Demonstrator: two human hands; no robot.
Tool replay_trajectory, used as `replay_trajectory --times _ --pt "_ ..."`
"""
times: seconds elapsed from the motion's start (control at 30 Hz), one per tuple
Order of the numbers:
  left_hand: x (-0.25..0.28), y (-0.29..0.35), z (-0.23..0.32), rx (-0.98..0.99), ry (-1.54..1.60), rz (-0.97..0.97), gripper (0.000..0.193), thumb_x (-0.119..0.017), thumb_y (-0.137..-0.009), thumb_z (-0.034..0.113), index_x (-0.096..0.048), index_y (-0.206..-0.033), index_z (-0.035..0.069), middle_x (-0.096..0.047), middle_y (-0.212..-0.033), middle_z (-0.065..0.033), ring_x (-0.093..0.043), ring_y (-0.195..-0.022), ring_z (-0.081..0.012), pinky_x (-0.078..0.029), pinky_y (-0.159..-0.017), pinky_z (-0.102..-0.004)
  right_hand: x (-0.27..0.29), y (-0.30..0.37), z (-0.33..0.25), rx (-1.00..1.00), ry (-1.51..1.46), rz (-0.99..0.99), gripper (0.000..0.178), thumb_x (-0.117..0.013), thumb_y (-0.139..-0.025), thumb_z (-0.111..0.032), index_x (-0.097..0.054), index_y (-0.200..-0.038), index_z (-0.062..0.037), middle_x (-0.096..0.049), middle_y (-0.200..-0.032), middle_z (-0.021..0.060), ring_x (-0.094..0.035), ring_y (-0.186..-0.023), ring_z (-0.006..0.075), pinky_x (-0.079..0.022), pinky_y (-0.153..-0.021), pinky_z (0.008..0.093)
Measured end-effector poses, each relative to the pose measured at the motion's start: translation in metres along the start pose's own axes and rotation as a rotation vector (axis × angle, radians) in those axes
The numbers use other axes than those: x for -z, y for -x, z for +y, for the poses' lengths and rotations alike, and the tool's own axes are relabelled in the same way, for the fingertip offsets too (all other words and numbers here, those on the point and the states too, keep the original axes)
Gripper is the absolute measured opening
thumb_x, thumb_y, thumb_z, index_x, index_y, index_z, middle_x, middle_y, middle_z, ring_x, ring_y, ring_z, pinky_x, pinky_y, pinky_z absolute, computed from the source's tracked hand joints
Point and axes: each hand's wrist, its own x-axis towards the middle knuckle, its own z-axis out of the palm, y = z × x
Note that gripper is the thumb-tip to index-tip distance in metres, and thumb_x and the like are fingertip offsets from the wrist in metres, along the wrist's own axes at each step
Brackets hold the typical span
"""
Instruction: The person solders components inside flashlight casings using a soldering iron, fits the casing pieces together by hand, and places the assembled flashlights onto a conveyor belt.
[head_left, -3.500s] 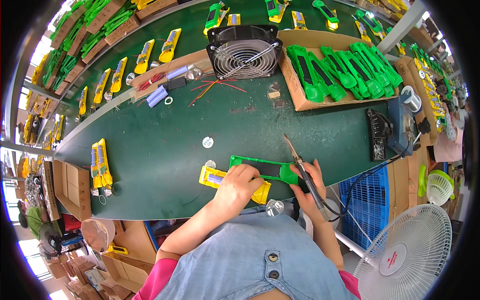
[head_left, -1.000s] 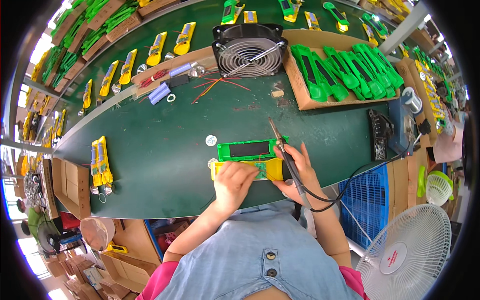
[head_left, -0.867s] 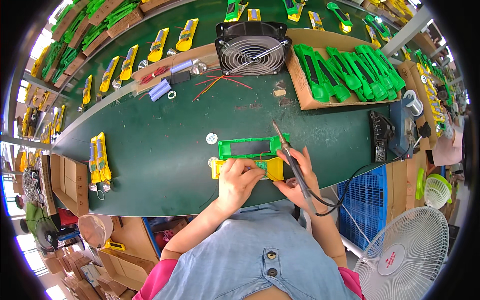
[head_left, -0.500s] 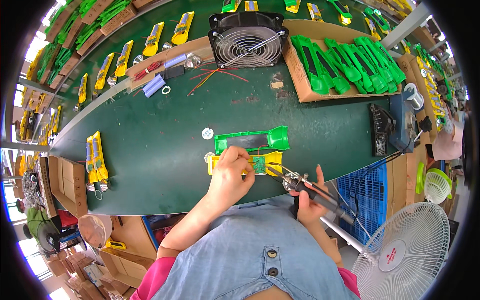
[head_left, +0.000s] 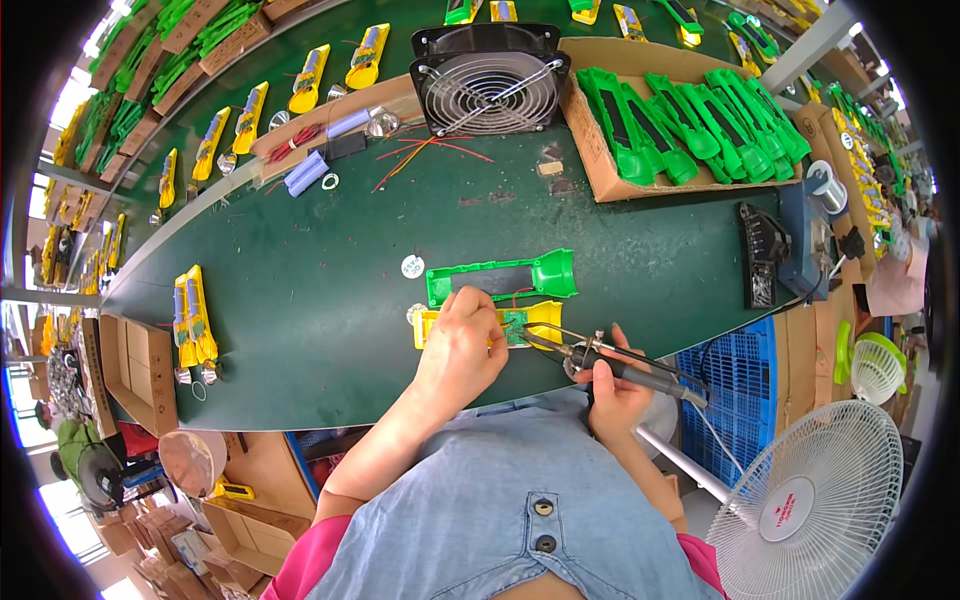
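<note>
A yellow plastic flashlight housing half [head_left: 546, 314] lies across the bench before me, with a small green circuit board [head_left: 515, 325] inside. Directly beyond it sits a green housing half [head_left: 554, 272] with a dark panel; a thin red wire runs between the two. My left hand [head_left: 457, 345] is closed in a pinch over the left part of the yellow half; what its fingertips grip is hidden. Held in my right hand [head_left: 618, 395] is a soldering iron [head_left: 645, 377] with a thin metal feed tube, its tip at the circuit board.
A black fan [head_left: 490, 85] stands at the back, beside a cardboard box [head_left: 600, 180] of green housings. Blue cylindrical cells [head_left: 306, 174] and loose wires lie back left. Yellow assemblies [head_left: 195, 318] rest at left. A solder spool [head_left: 826, 188] sits on a blue-grey unit [head_left: 803, 250] at right.
The soldering iron's tip has moved left onto the circuit board, and its handle lies flatter. My right fingers have closed in more around it. My left hand stays almost in place.
</note>
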Motion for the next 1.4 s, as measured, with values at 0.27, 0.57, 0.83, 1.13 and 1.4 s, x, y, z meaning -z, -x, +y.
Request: replay_trajectory --times 0.27,0.57,0.83,1.13,1.4 --pt "0.002 -0.001 0.0 -0.003 -0.013 -0.027 0.012 -0.061 -0.06 -0.008 -0.051 -0.065 -0.002 -0.05 -0.084 -0.0129 -0.051 -0.079 -0.0302 -0.045 -0.068 -0.0374 -0.003 -0.002 -0.002 0.02 -0.06 -0.002 0.022 -0.059 -0.078 0.001 -0.055 -0.099 0.0026 -0.058 -0.099 0.0169 -0.065 -0.064 0.0186 -0.053 -0.077 0.0307" --pt "0.002 -0.002 -0.001 0.015 -0.046 -0.063 0.013 -0.064 -0.061 -0.005 -0.053 -0.067 0.0 -0.053 -0.087 -0.0129 -0.054 -0.083 -0.0297 -0.046 -0.07 -0.0362 0.003 -0.004 -0.008 0.071 -0.072 0.019 0.024 -0.058 -0.078 0.003 -0.054 -0.102 0.0047 -0.054 -0.11 0.0241 -0.066 -0.071 0.021 -0.056 -0.065 0.0279" --pt "0.002 -0.001 -0.002 0.002 -0.054 -0.045 0.013 -0.064 -0.061 -0.005 -0.054 -0.066 0.0 -0.053 -0.087 -0.0128 -0.054 -0.083 -0.0299 -0.046 -0.07 -0.0362 0.005 -0.007 -0.016 0.177 0.046 0.031 0.02 -0.06 -0.076 0.002 -0.059 -0.096 0.0054 -0.062 -0.07 0.0109 -0.065 -0.076 0.0191 -0.031 -0.105 0.0419" --pt "0.02 0.032 0.008 -0.09 -0.089 0.157 0.012 -0.07 -0.068 0.008 -0.06 -0.071 0.003 -0.056 -0.072 -0.0078 -0.057 -0.067 -0.0239 -0.046 -0.057 -0.0341 0.008 -0.005 -0.015 0.189 0.097 -0.009 0.02 -0.061 -0.074 0.001 -0.059 -0.094 0.0031 -0.062 -0.065 0.0056 -0.065 -0.066 0.0159 -0.013 -0.109 0.0487" --pt "0.049 0.032 0.001 0.074 -0.59 0.177 0.009 -0.066 -0.07 0.005 -0.065 -0.079 0.005 -0.061 -0.072 -0.0098 -0.058 -0.062 -0.0258 -0.047 -0.053 -0.0349 0.005 -0.008 -0.013 0.232 0.183 -0.057 0.02 -0.062 -0.074 -0.002 -0.058 -0.093 0.0013 -0.061 -0.057 0.0044 -0.062 -0.059 0.0115 -0.015 -0.107 0.0492"
